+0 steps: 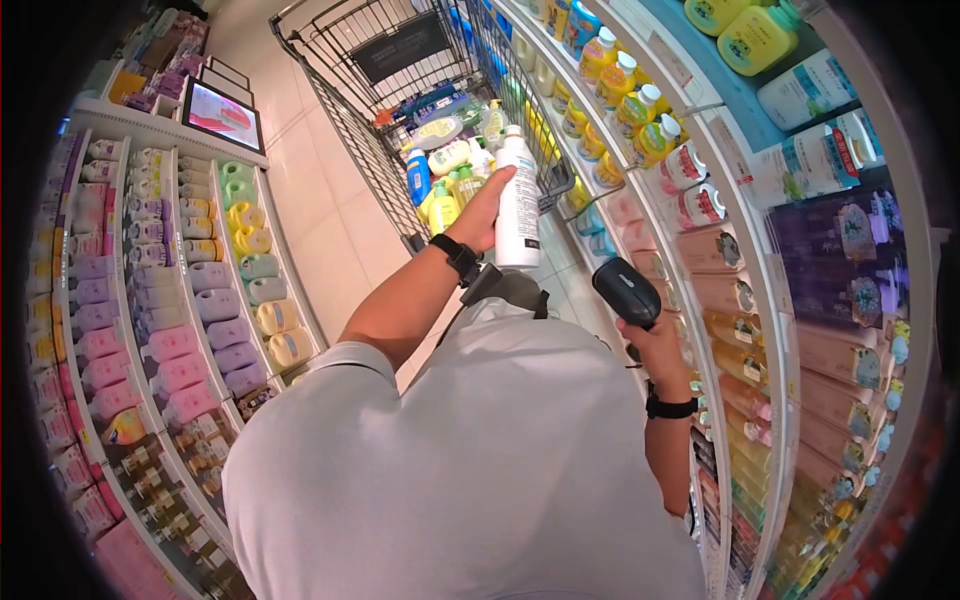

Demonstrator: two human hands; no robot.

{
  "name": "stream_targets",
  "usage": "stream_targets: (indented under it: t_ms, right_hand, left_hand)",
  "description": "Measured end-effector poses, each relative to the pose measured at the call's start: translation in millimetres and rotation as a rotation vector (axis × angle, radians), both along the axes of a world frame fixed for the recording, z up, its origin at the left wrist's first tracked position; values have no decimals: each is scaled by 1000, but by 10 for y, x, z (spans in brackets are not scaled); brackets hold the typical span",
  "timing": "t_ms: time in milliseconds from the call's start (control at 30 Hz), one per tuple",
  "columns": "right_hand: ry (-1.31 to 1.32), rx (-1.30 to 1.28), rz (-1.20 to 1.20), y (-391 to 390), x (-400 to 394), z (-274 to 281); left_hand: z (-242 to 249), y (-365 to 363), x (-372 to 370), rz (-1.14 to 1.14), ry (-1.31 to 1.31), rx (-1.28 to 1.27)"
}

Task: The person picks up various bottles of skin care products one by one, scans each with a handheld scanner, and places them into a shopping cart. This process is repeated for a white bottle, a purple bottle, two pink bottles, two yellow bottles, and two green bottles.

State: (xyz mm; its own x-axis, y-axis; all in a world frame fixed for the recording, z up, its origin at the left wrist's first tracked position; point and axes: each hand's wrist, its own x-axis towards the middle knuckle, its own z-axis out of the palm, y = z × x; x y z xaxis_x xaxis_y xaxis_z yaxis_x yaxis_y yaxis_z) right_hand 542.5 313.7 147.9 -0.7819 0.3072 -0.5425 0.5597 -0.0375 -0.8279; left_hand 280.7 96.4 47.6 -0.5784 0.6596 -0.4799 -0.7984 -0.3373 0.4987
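My left hand [483,212] is closed around a white bottle [517,205] with printed text on its side, held upright over the near end of a shopping cart [345,130]. Inside the cart lie several bottles, among them a blue bottle [418,177] and a yellow pump bottle [442,208]. On the right, my right hand [655,350] grips a black handheld device [627,293] near the shelf edge. The device hides part of that hand's fingers. Both wrists wear black bands.
Shelves of yellow bottles [655,140] and boxed goods run close along the right. Another shelf holds pink bottles [190,400] and purple bottles [225,332] on the left, with a small screen [222,115] above. Pale floor tiles [300,170] show between.
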Motion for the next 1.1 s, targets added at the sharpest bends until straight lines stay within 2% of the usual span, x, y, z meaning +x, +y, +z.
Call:
stream_targets:
  t_ms: [100, 167, 233, 300, 367, 400, 433, 500, 533, 567, 633, 700, 767, 833, 900, 933, 967, 1000, 1033, 1067, 1100]
  right_hand:
    - [-9, 7, -50, 55, 146, -280]
    - [-24, 63, -83, 28, 209, -287]
    - [-109, 41, -109, 21, 301, -400]
    - [-133, 55, -175, -52, 363, -461]
    - [-225, 111, -201, -100, 363, -456]
    - [-242, 141, -193, -139, 340, -399]
    - [-253, 148, -189, -152, 341, -412]
    - [-362, 163, -173, -151, 335, -465]
    - [-379, 131, -204, -186, 299, -437]
    - [-394, 136, -197, -198, 289, -428]
    - [-502, 205, -182, -176, 298, -479]
    - [-574, 198, -129, -87, 411, -596]
    - [-535, 66, -205, -101, 473, -663]
    - [-560, 77, -234, -179, 344, -543]
    - [-634, 84, -283, -207, 295, -547]
    - [-638, 42, -254, -153, 441, -718]
    - [-743, 151, -182, -254, 126, -448]
    - [-598, 57, -253, -269, 238, -623]
    - [-622, 213, -120, -200, 370, -759]
    - [-634, 82, -278, -209, 460, -860]
    - [-576, 51, -279, -189, 574, -1020]
  left_hand:
    - [82, -229, -305, 194, 44, -157]
    - [-355, -447, -699, 271, 88, -228]
    - [-577, -678, -971, 302, 153, -416]
    - [-1110, -951, -1312, 368, 161, -613]
    - [-1417, -1114, -1505, 368, 217, -744]
    - [-1753, -1249, -1679, 302, 247, -946]
    - [-1754, -1260, -1704, 301, 233, -943]
    - [-1753, -1323, -1752, 136, 296, -1256]
    - [-1762, -1353, -1787, 38, 311, -1320]
    - [-1772, -1375, -1810, 34, 294, -1318]
    - [-1638, -1334, -1860, -112, 302, -1495]
    - [-1612, -1312, -1910, -182, 272, -1521]
    - [-1680, -1348, -1989, -261, 302, -1591]
    - [-1775, -1363, -2068, -350, 288, -1618]
    - [-1950, -1363, -2092, -302, 330, -1707]
    - [-1976, -1371, -2123, -319, 331, -1710]
    - [-1954, -1379, -2141, -340, 344, -1702]
    - [-1983, -1416, -2146, -322, 372, -1648]
    - [-2012, -1424, -2150, -331, 381, -1654]
    - [-2232, -1516, -2155, -236, 474, -1590]
    - [-2304, -1573, -2201, -235, 418, -1521]
